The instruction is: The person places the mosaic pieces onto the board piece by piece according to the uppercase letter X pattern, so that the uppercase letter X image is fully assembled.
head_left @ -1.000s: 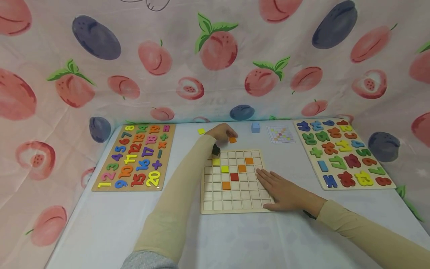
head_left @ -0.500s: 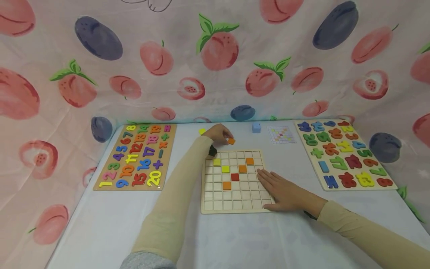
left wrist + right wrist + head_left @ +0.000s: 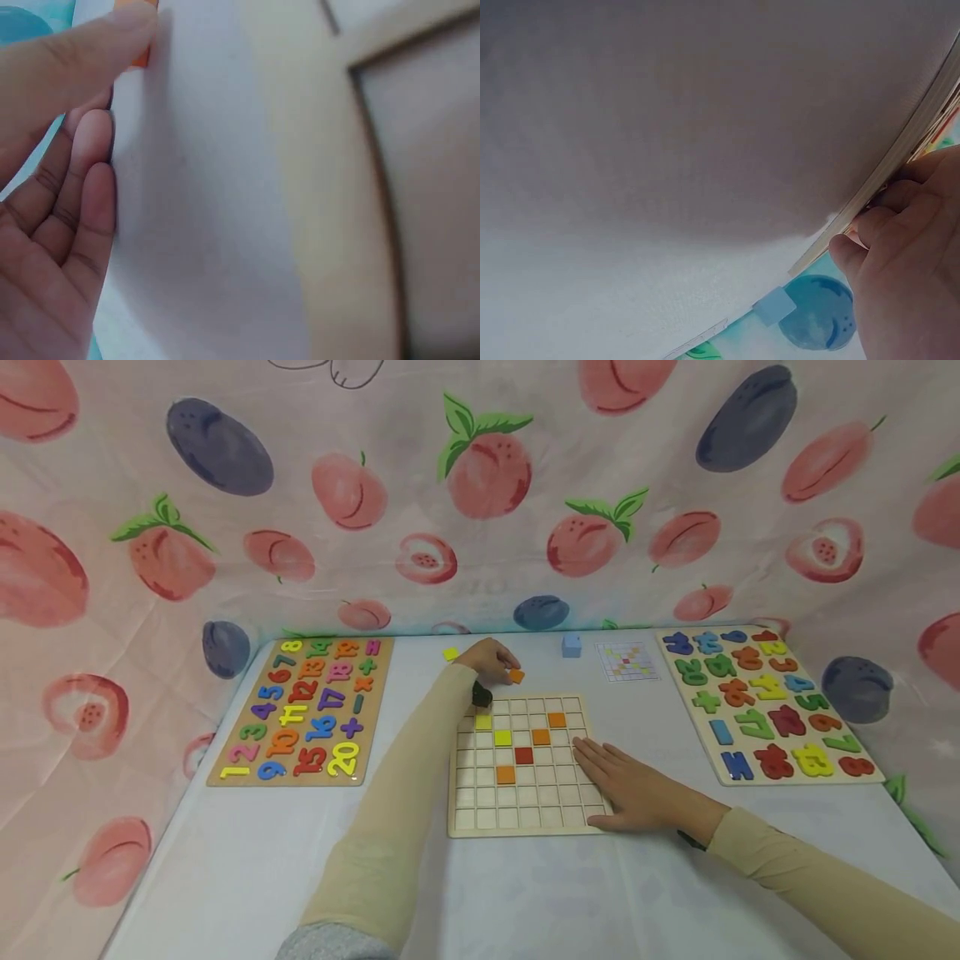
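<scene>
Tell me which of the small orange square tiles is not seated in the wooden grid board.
The orange square tile just beyond the wooden grid board, at the left hand's fingers; the other three sit in cells.

bare cloth (image 3: 247, 860) left of grid board (image 3: 517, 818); number boards (image 3: 225, 752) flanking

The left hand (image 3: 491, 658) has drawn the orange tile (image 3: 517, 676) slightly back from the desk's far edge toward the grid board (image 3: 517, 817), its fingers now pinching it.
</scene>
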A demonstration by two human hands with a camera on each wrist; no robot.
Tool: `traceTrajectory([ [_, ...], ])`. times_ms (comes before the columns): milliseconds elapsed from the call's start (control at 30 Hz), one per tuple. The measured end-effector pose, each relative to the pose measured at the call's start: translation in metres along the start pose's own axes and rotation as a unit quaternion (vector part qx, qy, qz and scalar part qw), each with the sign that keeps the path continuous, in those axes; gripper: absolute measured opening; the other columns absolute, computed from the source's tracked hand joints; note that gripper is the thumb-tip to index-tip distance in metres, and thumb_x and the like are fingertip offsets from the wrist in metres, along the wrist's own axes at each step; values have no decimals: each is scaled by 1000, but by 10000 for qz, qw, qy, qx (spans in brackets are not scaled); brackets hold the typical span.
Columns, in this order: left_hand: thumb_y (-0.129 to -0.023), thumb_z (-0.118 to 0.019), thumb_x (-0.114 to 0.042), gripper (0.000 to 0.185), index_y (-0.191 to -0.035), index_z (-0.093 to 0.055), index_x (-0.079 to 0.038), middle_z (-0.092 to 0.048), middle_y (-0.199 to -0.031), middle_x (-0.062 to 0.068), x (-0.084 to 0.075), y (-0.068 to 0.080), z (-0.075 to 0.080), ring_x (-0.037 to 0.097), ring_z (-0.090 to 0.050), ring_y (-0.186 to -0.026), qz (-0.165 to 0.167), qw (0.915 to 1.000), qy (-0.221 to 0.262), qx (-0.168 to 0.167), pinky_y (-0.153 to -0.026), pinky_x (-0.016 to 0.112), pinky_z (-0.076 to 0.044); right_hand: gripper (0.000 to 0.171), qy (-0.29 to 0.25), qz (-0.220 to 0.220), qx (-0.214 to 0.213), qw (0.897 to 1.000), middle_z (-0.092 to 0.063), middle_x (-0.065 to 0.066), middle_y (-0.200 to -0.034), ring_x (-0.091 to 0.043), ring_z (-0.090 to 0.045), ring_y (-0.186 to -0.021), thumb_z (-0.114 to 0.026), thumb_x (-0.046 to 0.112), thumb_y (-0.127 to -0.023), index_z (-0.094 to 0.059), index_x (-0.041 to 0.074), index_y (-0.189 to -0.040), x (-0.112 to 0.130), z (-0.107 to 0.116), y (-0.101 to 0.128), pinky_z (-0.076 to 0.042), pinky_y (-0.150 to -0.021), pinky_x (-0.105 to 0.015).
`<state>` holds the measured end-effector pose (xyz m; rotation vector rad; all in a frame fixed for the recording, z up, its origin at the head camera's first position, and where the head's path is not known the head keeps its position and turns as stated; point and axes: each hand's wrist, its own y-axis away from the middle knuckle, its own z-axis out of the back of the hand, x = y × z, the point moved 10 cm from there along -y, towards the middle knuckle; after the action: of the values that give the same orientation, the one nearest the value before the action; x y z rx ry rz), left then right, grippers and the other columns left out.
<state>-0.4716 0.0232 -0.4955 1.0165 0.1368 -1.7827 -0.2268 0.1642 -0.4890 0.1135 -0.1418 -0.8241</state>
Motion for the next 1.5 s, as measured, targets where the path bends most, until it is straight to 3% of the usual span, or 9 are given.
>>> traceTrajectory([
  [333,-77,-76,-9,21,-97,-74,-17,-62,-114,2,4,2,-2,17,-56,-105,90,9995,238,-209,-91,33,-49,95,33,68,-83,9999,-15,-13,-158,-28,-16,-146,-44,67,-87,-18,1,-149,0,2,1,-23,-116,-45],
  [633,-78,-77,-16,20,-97,-71,-17,-60,-104,2,-4,9,0,16,-52,-94,-242,9988,-257,-328,-84,31,-47,95,-14,41,-20,10000,-13,-13,-158,-28,-15,-146,-45,66,-87,-17,1,-149,-1,1,0,-22,-116,-45],
  [800,-78,-77,-15,23,-100,-72,-17,-60,-105,1,-3,7,0,15,-53,-95,-369,9987,-203,-290,-84,29,-47,96,-31,29,-37,10000,-13,-12,-158,-27,-15,-146,-45,67,-86,-17,1,-150,-2,0,0,-20,-116,-43],
  [933,-78,-76,-13,21,-99,-74,-17,-61,-107,1,-3,8,0,16,-54,-97,-351,9988,-174,-300,-87,31,-48,96,-75,27,-71,9999,-13,-12,-158,-27,-14,-146,-43,69,-86,-16,2,-150,-2,-2,0,1,-120,-28],
  [1033,-78,-76,-14,19,-97,-74,-18,-61,-107,1,-2,7,0,16,-55,-97,-339,9987,-210,-314,-86,31,-48,96,-113,37,-93,9999,-12,-11,-159,-27,-14,-146,-43,69,-86,-16,2,-150,-2,-2,1,17,-112,-15],
  [1100,-78,-76,-14,18,-96,-74,-18,-62,-105,1,-1,7,0,16,-55,-95,-362,9986,-238,-302,-84,30,-48,96,-130,54,-110,9998,-12,-11,-159,-27,-14,-146,-43,69,-86,-16,2,-150,-2,-2,1,21,-109,-13],
  [1200,-78,-76,-14,18,-96,-74,-18,-62,-102,1,-1,6,0,16,-54,-92,-415,9985,-263,-252,-81,28,-48,96,-178,25,-76,9998,-12,-11,-159,-26,-13,-147,-43,68,-86,-15,3,-150,-2,-3,1,15,-113,-17],
  [1367,-80,-74,-10,19,-99,-73,-14,-64,-99,3,-5,10,1,15,-55,-89,-526,9980,-267,-206,-79,26,-48,96,-77,14,-31,10000,-11,-11,-159,-26,-13,-147,-42,69,-86,-15,3,-150,-2,-4,1,-14,-118,-39],
  [1500,-81,-73,-9,20,-100,-73,-11,-66,-98,4,-8,13,3,15,-57,-88,-607,9976,-250,-210,-79,25,-49,97,-46,44,-44,10000,-11,-12,-159,-27,-14,-146,-41,70,-86,-15,2,-150,-3,-4,0,-21,-116,-45],
])
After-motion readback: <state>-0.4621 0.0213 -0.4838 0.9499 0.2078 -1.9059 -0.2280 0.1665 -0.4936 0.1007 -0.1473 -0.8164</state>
